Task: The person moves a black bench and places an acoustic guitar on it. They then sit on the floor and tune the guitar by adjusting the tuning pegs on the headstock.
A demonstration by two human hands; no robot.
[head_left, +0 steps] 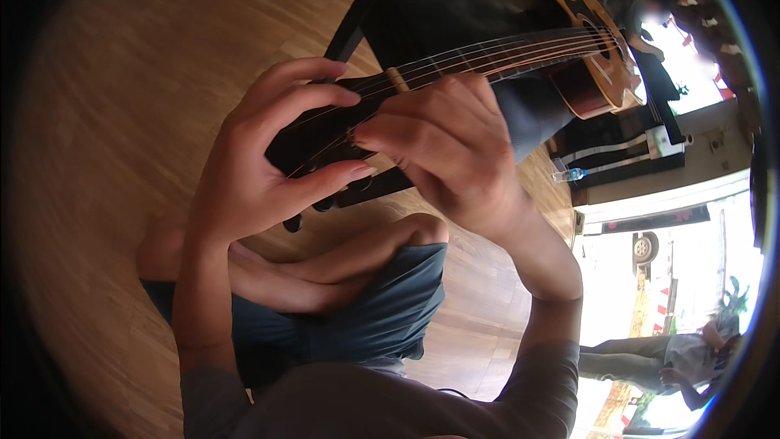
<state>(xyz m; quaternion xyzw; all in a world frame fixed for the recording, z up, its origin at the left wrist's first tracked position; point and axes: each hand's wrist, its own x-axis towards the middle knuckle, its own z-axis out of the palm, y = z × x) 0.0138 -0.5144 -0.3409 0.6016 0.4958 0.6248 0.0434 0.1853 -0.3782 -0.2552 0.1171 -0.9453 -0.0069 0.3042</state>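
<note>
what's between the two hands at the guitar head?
Head view: the strings over the black headstock fill the gap between left hand and right hand.

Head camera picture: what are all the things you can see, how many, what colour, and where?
guitar: one, orange-brown body, black head, lying across the middle toward upper right
strings: several, pale, along the guitar neck
tuning pegs: a few, dark, under the guitar head
floor: one, brown wood, all around
bottle: one, clear, on the floor at right
shorts: one pair, dark blue, lower middle
left hand: one, curled around the guitar head
right hand: one, pinching at the strings by the head
</note>
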